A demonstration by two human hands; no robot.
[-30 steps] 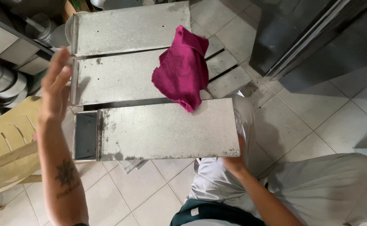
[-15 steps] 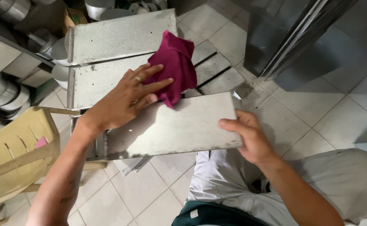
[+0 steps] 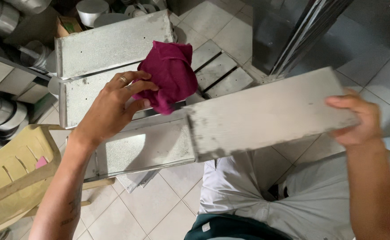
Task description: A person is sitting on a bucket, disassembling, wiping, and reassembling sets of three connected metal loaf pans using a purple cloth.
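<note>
Nearest to me, over my lap in pale trousers, my right hand [image 3: 357, 122] grips the far-right end of a long flat metal tray [image 3: 266, 115], fingers curled over its upper edge and thumb underneath as far as I can tell; the tray hangs tilted in the air, clear of the stack, its left end just above the pile. I judge that this one is the piece in hand and is on its way off the stack, not set down anywhere yet. Just beyond it lies another grey metal tray [image 3: 144, 149], flat and bare, which looks untouched by the cloth so far. My left hand [image 3: 110, 109] sits over the next tray [image 3: 88, 95], fingers loosely bent and closed on the lower edge of a magenta cloth [image 3: 170, 73] that rests bunched across the pile; I take it the cloth is being picked up or repositioned for wiping. Farther off is one more tray [image 3: 115, 42], and narrower metal strips [image 3: 219, 71] lie on the tiled floor. To the left stands a yellow plastic chair [image 3: 12, 178], with round metal tins [image 3: 90, 9] at the back. Several trays remain, so most of the work seems left.
</note>
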